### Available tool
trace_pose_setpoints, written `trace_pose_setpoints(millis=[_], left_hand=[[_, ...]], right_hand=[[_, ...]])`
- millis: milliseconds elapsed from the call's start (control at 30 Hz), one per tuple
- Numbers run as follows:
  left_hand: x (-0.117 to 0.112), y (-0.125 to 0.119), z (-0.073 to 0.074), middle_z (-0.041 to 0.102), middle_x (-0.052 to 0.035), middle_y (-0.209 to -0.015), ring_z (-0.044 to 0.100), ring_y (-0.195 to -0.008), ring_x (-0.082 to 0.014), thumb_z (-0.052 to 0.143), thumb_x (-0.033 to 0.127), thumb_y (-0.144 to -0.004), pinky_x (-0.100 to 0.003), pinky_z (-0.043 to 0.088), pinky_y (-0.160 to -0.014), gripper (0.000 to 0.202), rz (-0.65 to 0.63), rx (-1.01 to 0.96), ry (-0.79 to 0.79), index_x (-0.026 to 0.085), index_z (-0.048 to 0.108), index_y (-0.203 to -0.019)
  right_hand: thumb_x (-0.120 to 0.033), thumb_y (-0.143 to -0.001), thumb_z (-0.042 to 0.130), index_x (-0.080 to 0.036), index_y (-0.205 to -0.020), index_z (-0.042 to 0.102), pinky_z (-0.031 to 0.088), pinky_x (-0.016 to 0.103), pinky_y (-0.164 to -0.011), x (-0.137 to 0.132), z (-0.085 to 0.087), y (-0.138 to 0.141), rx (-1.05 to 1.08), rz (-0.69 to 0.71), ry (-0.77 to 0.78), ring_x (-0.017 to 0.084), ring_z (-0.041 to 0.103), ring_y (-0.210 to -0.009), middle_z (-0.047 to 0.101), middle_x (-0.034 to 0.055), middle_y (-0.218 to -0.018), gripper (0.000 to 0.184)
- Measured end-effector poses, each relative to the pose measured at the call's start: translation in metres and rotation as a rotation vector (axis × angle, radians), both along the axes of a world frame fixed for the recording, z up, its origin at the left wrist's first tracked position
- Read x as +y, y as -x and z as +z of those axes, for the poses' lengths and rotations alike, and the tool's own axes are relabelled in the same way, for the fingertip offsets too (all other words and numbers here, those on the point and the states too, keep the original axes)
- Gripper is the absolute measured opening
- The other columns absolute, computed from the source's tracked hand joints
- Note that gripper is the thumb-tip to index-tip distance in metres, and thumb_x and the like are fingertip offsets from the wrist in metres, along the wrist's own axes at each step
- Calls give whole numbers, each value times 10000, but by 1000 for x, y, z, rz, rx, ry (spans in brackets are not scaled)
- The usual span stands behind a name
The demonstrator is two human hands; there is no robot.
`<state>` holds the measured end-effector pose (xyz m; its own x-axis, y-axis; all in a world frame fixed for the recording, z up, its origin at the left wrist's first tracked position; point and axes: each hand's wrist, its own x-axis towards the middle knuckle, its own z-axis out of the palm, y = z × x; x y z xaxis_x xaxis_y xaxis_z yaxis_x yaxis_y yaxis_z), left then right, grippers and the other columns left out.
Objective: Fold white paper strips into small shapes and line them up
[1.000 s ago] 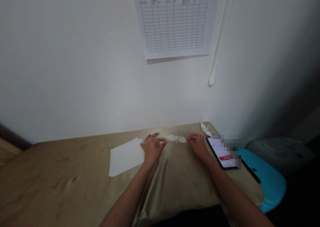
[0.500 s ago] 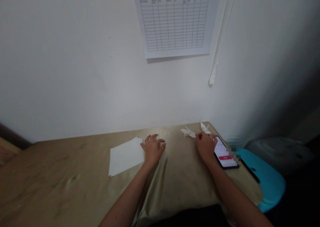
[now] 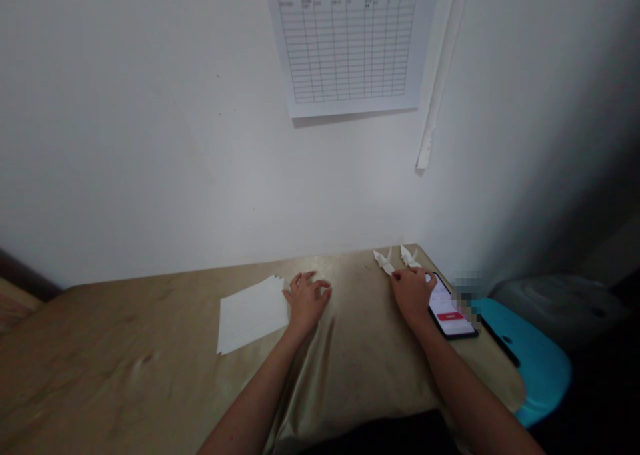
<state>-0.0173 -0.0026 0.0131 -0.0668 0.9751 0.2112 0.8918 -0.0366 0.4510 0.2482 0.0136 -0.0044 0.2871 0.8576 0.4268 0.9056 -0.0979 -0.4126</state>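
Observation:
My left hand [image 3: 306, 299] rests flat on the tan table cover [image 3: 150, 348], fingers spread, just right of a stack of white paper sheets [image 3: 251, 311]. My right hand [image 3: 413, 291] lies at the table's far right, fingertips touching a small white folded paper crane [image 3: 384, 260]. A second folded paper crane [image 3: 410, 256] sits right beside it near the wall corner. The right hand's fingers are curled loosely and partly cover a lit phone [image 3: 447, 307].
A printed grid sheet [image 3: 349, 45] hangs on the white wall above. A turquoise stool or lid [image 3: 530, 358] stands right of the table, with a grey container [image 3: 560, 305] behind it. A dark object lies at the table's near edge [image 3: 380, 438].
My right hand carried the folded crane from the table's middle to the far right corner and set it beside the other crane. My left hand stayed put.

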Motion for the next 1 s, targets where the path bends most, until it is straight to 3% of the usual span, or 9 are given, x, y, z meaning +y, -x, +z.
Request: trace_pose_setpoints(millis=[200, 433, 600, 733, 833, 1000], left_hand=[[0, 0, 0, 551, -53, -1430, 309, -1419, -356, 641, 408, -873, -671, 254, -1091, 194, 3, 17, 13, 348, 775, -1001], [2, 1, -5, 541, -51, -1441, 306, -1417, -361, 630, 425, -882, -692, 256, -1075, 201, -14, 63, 35, 360, 768, -1014], [1, 1, -3, 507, -62, -1481, 303, -1424, -370, 618, 424, -888, -718, 249, -1074, 226, 3, 112, 75, 338, 757, -1043], [4, 5, -3, 424, -69, -1566, 259, -1481, -366, 566, 414, -925, -751, 227, -1091, 340, 10, 190, 115, 337, 667, -1240], [5, 9, -7, 323, -78, -1631, 214, -1518, -349, 503, 427, -962, -740, 213, -1120, 482, -57, 251, 150, 327, 505, -1434], [5, 8, -12, 243, -50, -1659, 175, -1533, -357, 394, 493, -1002, -744, 169, -1138, 529, -156, 334, 227, 345, 401, -1509]], right_hand=[[-267, -897, 515, -154, -890, 759, 179, 533, -1047, -1, 4, -6, -62, -98, -8, 317, 543, -1092, 732, 170, -950, 269], [-241, -909, 467, -142, -857, 737, 165, 547, -1054, 2, 2, -9, -129, -99, -40, 319, 535, -1084, 730, 155, -889, 292], [-216, -906, 468, -127, -990, 705, 191, 542, -1044, -6, 8, -2, -188, -101, -30, 338, 511, -1100, 714, 171, -948, 267], [-255, -908, 504, -96, -1149, 644, 221, 546, -1050, -7, 12, 3, -176, -108, -61, 360, 487, -1120, 674, 200, -1025, 321], [-251, -912, 501, -117, -1200, 627, 306, 518, -1025, -2, 8, 6, -117, 31, -68, 363, 482, -1134, 643, 201, -1101, 342], [-226, -900, 519, -161, -1253, 630, 402, 395, -1066, 4, -10, 17, 26, 514, 13, 264, 527, -1186, 626, 141, -1219, 376]])
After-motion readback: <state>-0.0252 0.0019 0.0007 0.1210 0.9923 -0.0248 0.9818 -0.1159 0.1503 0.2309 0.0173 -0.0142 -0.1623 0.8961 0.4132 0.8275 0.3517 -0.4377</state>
